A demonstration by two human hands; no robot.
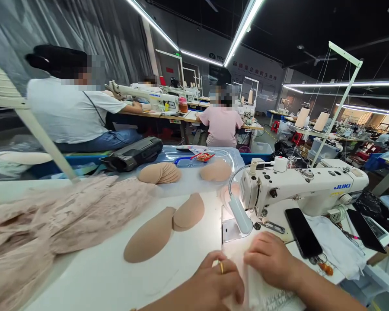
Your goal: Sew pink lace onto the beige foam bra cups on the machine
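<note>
My left hand [218,278], with a ring on one finger, is curled over a pale, thin piece of fabric [235,250] in front of the sewing machine [298,185]. Closed on the same fabric a little to the right is my right hand [269,259]; its fingertips are partly hidden. The fabric reaches toward the needle area, under a small lit lamp [241,214] on a bendy neck. Left of my hands, two joined beige bra cups [152,239] lie flat on the white table [94,276].
Pinkish lace fabric [68,216] covers the table's left side. Behind the cups stands a clear plastic tray [188,175] with stacked beige cups [160,172]. A black phone [303,233] and white cloth [333,244] lie right. Two co-workers sit at machines ahead.
</note>
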